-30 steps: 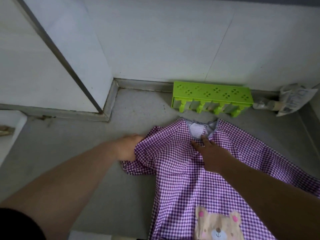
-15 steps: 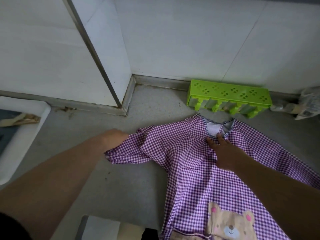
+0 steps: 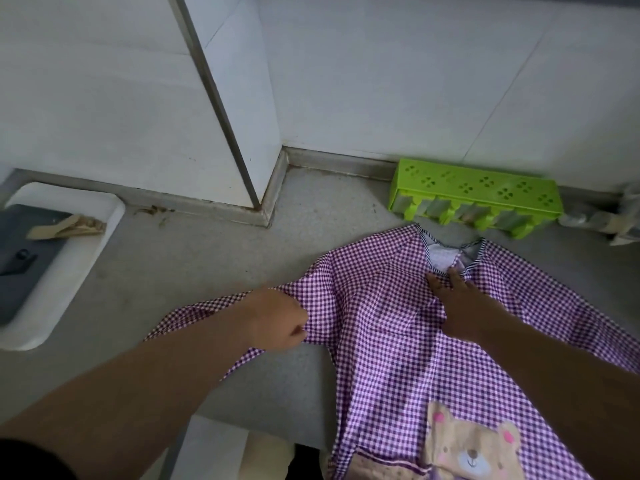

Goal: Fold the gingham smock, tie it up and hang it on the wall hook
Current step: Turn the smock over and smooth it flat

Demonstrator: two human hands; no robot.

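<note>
- White tray (image 3: pixel 86 216) sits at the far left of the floor (image 3: pixel 194 258), holding a dark pad and what looks like a scrap of brown paper; it is well apart from the work.
- Left hand (image 3: pixel 277 320) has its fingers curled round the smock's left sleeve (image 3: pixel 207 310), pinching the cloth, probably to draw it out straight or to swing it inward for the first fold.
- Smock (image 3: pixel 388 334), purple gingham, lies spread face-up on the floor with its neck toward the wall and the bear patch (image 3: pixel 474 445) near the bottom edge; it is unfolded and untied.
- Right hand (image 3: pixel 467 306) lies flat just below the neckline, fingers straight and slightly spread, most likely pinning the body so the sleeve pull does not drag it.
- Green rack (image 3: pixel 478 188) rests against the wall, just beyond the collar.
- No wall hook is in view.
</note>
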